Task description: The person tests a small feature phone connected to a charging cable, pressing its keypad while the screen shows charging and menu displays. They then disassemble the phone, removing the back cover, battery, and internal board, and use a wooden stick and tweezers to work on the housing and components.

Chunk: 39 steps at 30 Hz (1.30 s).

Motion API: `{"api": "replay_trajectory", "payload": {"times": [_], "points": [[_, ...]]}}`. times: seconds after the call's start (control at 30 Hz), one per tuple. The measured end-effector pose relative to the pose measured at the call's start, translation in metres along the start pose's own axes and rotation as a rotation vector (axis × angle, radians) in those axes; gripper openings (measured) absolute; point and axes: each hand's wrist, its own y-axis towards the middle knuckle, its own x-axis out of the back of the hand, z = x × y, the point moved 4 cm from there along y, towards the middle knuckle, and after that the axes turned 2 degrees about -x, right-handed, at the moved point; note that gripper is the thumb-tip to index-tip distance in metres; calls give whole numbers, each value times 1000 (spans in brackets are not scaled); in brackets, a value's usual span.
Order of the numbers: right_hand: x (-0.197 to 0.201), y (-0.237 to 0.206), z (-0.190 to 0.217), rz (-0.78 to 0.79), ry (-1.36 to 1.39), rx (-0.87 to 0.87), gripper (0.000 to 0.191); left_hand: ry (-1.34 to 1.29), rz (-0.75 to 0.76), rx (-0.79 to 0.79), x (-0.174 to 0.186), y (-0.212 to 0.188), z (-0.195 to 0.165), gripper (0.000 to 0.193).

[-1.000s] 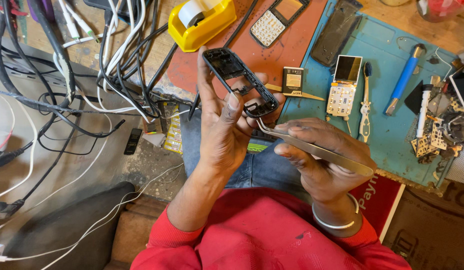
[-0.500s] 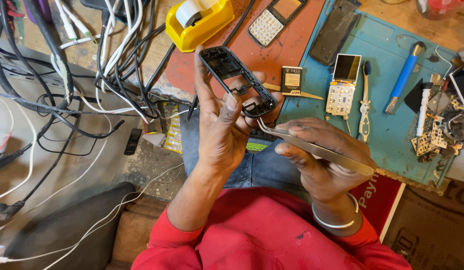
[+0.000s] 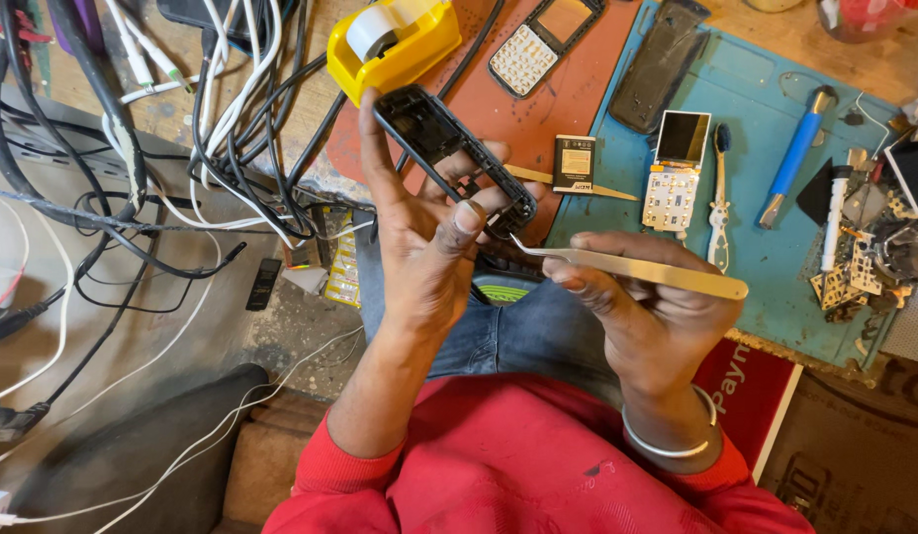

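The left hand (image 3: 419, 247) holds a black phone frame (image 3: 449, 153) up over the lap, its fingers (image 3: 372, 148) clamped along the frame's edges and the thumb pressed at its near right corner. The right hand (image 3: 637, 307) holds metal tweezers (image 3: 627, 265), fingers closed around the shaft; the curved tip meets the frame's near right corner. Judged from how things lie, disassembly is well advanced: the frame is an empty shell, and the removed parts lie on the counter (image 3: 766, 267) beyond it. These include a keypad panel (image 3: 540, 44) on the red mat (image 3: 568, 99), a dark cover (image 3: 662, 64) on the blue mat (image 3: 746, 99), and a circuit board with its screen (image 3: 677, 168). Whether the tweezers are lifting out or seating a part cannot be told. Packages and labels: a small rectangular battery (image 3: 575, 163) with a dark and pale label lies between the two mats; a yellow tape dispenser (image 3: 395, 40) with a white roll sits far left of the frame; a red card with white lettering (image 3: 746, 396) lies near right, by the wrist. A blue-handled screwdriver (image 3: 795, 153) and a white toothbrush (image 3: 718, 198) lie on the blue mat.
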Motion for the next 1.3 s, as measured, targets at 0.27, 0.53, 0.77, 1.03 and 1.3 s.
{"api": "replay_trajectory", "payload": {"times": [0.27,0.53,0.77,1.03,1.3], "points": [[-15,24,26,255,-215,203,19,93,11,3,7,2,-9,117],[-23,20,23,264,-328,431,21,148,40,-15,10,3,-11,116],[1,-12,-50,-3,522,-247,31,-95,49,-62,7,1,-2,118],[97,31,0,-377,-710,-177,35,-20,-46,41,23,7,-17,97],[134,41,-3,-176,-1359,3,22,46,50,102,11,4,-6,92]]}}
